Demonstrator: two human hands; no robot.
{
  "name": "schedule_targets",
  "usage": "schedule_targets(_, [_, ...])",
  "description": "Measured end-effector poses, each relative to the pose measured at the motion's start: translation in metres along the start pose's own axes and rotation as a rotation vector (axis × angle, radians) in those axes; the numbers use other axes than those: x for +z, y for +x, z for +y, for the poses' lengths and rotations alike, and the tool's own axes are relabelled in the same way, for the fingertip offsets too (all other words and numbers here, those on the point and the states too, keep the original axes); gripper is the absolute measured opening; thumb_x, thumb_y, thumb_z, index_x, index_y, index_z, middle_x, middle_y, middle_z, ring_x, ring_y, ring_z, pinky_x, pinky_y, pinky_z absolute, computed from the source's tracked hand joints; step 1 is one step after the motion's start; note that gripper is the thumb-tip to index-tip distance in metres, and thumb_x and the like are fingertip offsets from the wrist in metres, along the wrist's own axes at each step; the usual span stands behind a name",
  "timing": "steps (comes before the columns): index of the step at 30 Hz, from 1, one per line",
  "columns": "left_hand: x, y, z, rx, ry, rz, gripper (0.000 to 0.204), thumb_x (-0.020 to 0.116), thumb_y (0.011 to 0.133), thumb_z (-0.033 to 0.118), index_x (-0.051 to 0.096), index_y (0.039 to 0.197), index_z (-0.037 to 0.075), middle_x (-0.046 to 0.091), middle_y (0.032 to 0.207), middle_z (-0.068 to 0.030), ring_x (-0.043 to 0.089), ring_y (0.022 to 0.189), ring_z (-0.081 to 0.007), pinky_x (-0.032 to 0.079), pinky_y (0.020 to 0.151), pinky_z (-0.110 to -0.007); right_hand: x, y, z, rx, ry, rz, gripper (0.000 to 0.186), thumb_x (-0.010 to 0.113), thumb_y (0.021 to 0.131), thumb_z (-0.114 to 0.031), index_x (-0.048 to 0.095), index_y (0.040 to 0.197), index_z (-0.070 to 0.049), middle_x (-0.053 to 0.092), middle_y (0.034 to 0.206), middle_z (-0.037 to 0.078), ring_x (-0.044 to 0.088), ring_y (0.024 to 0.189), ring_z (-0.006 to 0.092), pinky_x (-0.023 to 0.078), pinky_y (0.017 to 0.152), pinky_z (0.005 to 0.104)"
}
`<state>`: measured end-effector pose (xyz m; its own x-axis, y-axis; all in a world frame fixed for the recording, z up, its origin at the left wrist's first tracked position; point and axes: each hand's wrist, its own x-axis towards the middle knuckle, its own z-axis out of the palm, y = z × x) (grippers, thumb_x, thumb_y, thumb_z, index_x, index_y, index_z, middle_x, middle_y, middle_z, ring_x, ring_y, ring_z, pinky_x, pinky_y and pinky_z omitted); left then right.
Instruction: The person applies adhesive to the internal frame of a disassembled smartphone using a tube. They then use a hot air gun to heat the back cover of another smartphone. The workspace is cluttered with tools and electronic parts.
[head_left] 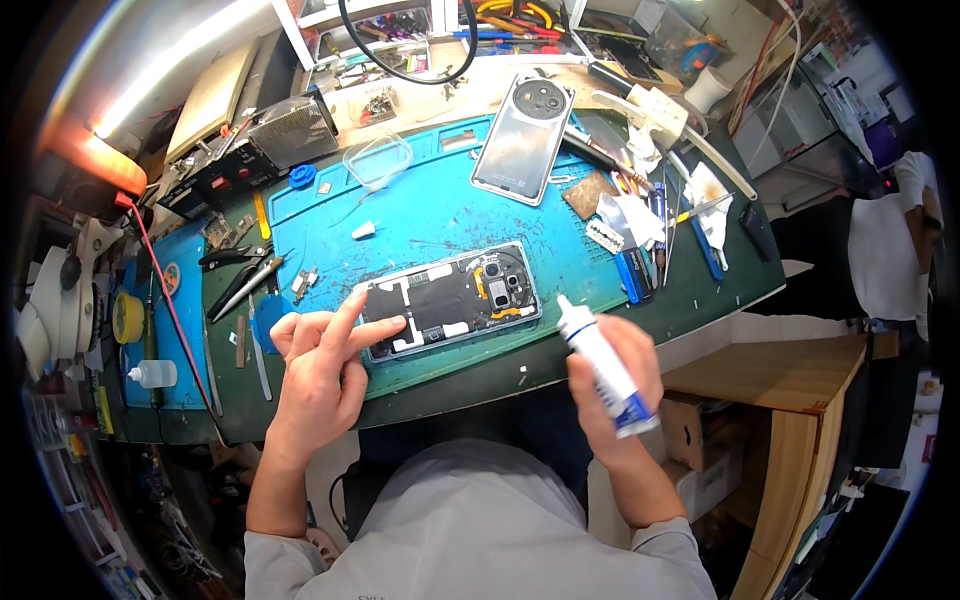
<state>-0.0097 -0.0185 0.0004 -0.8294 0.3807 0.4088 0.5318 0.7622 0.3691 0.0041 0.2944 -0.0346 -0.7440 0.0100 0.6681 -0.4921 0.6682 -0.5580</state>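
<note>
Left hand (322, 378): spread and gripping nothing that shows; one extended finger reaches over the opened phone, its tip at the dark interior, while another points to the upper-left corner. Whether either tip presses down, I cannot tell.
Right hand (637, 358): grasping a white-and-blue squeezable tube (603, 365) around its body, fingers wrapped about it.
Tube nozzle (567, 305): pale and tapered, aimed up and left, apart from the phone and just beyond its right end; no bead of paste or glue can be made out at the tip.
Opened phone (433, 296): a thin rectangular handset with black interior and square camera block, lying slightly slanted on the scratched bright-blue work mat (440, 225), near the bench edge.
Step in hand: seemingly positioning, one hand at the phone, the tube held ready beside it.
Next move calls for: a steady wrist and light squeeze if the nozzle comes over the phone, keeping clear of the camera block.
Farther out: a small white conical piece (364, 230) above the phone; a silver-framed translucent back panel with round black camera disc (513, 145) at the mat's far side; a silver slotted razor blade (603, 236) to the right.
</note>
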Motion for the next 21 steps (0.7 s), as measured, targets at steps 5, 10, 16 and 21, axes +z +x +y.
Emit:
schedule_targets(5, [0.0,-0.002,0.0,0.021,-0.013,0.012,0.068,0.057,0.076,-0.012,0.049,0.143,-0.003,0.075,0.116,0.0034,0.055,0.097,-0.0179,0.028,0.093,-0.036,-0.036,0.052,0.034,0.978,1.518,0.394,0.041,0.059,0.104,-0.029,0.053,0.132,0.001,0.066,0.119,0.016,0.07,0.102,0.0246,0.061,0.09,0.0372])
schedule_targets(10, [-0.002,-0.003,-0.002,0.06,-0.049,0.119,0.066,0.057,0.076,-0.011,0.051,0.142,-0.001,0.075,0.115,0.0032,0.055,0.096,-0.0183,0.029,0.092,-0.037,-0.122,0.062,0.09,0.611,2.207,0.567,0.039,0.07,0.094,-0.023,0.057,0.122,0.001,0.067,0.095,0.008,0.067,0.079,0.0165,0.057,0.071,0.0298])
schedule_targets(16, [-0.014,-0.014,0.001,0.131,-0.104,0.29,0.06,0.059,0.075,-0.01,0.059,0.134,0.002,0.076,0.113,0.0049,0.055,0.093,-0.0167,0.03,0.091,-0.037,-0.237,-0.157,0.204,0.383,1.92,0.933,0.024,0.07,0.089,-0.016,0.067,0.112,-0.009,0.066,0.094,0.001,0.061,0.074,0.0134,0.054,0.067,0.0285])
schedule_targets(21, [-0.005,-0.044,0.035,0.345,-0.296,0.285,0.062,0.062,0.07,-0.008,0.062,0.13,0.006,0.075,0.101,0.0007,0.061,0.083,-0.0185,0.043,0.08,-0.035,-0.165,-0.356,0.214,0.98,1.322,1.175,0.03,0.064,0.092,-0.028,0.066,0.116,-0.011,0.068,0.097,0.003,0.066,0.081,0.0166,0.057,0.068,0.0321])
